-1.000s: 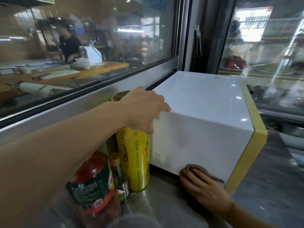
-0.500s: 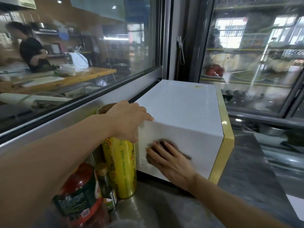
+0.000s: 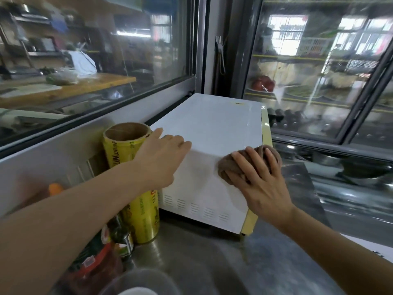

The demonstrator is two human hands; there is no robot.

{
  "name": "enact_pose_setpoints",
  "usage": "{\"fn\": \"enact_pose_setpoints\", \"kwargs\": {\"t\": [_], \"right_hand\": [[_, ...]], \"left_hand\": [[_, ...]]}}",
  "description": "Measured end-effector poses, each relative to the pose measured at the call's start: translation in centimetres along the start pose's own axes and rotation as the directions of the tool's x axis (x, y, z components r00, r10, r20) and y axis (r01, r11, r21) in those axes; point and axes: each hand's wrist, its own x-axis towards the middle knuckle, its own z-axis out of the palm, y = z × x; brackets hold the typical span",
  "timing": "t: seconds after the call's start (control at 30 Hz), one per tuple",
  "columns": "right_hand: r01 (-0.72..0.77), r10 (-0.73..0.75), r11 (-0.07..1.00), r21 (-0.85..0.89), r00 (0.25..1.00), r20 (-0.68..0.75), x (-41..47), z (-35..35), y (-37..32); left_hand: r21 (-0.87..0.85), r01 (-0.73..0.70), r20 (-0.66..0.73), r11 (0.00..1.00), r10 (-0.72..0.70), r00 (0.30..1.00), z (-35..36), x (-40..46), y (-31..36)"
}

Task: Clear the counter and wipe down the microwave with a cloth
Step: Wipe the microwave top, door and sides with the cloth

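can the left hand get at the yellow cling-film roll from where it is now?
Probably yes. The left hand rests on the white microwave's top near edge, right beside the upright yellow cling-film roll, whose open cardboard top is uncovered. The right hand presses the brown cloth farther right, out of the way.
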Motion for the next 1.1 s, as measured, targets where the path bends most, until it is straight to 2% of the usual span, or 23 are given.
{"fn": "enact_pose_setpoints", "kwargs": {"t": [0.13,0.27,0.37,0.43,0.53,0.67,0.8,0.93,1.1], "right_hand": [[0.087,-0.087,0.996,-0.019,0.996,-0.007,2.5,2.1,-3.2],[0.177,-0.174,0.983,-0.036,0.982,0.075,-0.4,4.0,-4.9],[0.387,-0.375,0.922,-0.005,0.897,0.233,-4.9,4.6,-6.7],[0.45,-0.438,0.892,0.045,0.835,0.333,-7.6,4.6,-7.7],[0.449,-0.447,0.89,0.084,0.818,0.364,-9.4,4.2,-7.9],[0.36,-0.372,0.927,0.106,0.845,0.384,-7.5,3.7,-8.0],[0.295,-0.307,0.951,0.091,0.877,0.369,-4.9,5.0,-11.2],[0.316,-0.313,0.948,0.049,0.887,0.34,-3.3,6.8,-13.7],[0.427,-0.407,0.904,0.015,0.85,0.335,-4.3,7.6,-12.8]], "left_hand": [[0.007,0.024,-0.056,1.0,-0.023,0.998,1.0,-0.5,0.3],[0.032,0.052,-0.11,0.998,-0.048,0.993,1.7,-0.6,1.1],[-0.009,0.088,-0.132,0.996,-0.088,0.987,2.0,-0.5,1.7],[-0.061,0.12,-0.146,0.991,-0.127,0.981,2.2,-0.6,1.9],[-0.113,0.157,-0.16,0.981,-0.174,0.972,2.3,-0.7,2.1],[-0.143,0.18,-0.169,0.973,-0.203,0.965,2.5,-0.7,2.4],[-0.168,0.186,-0.218,0.968,-0.22,0.951,3.5,-1.0,2.9],[-0.126,0.202,-0.26,0.971,-0.229,0.938,4.7,-1.1,3.4],[-0.147,0.215,-0.267,0.966,-0.248,0.931,5.1,-1.1,3.7]]}}
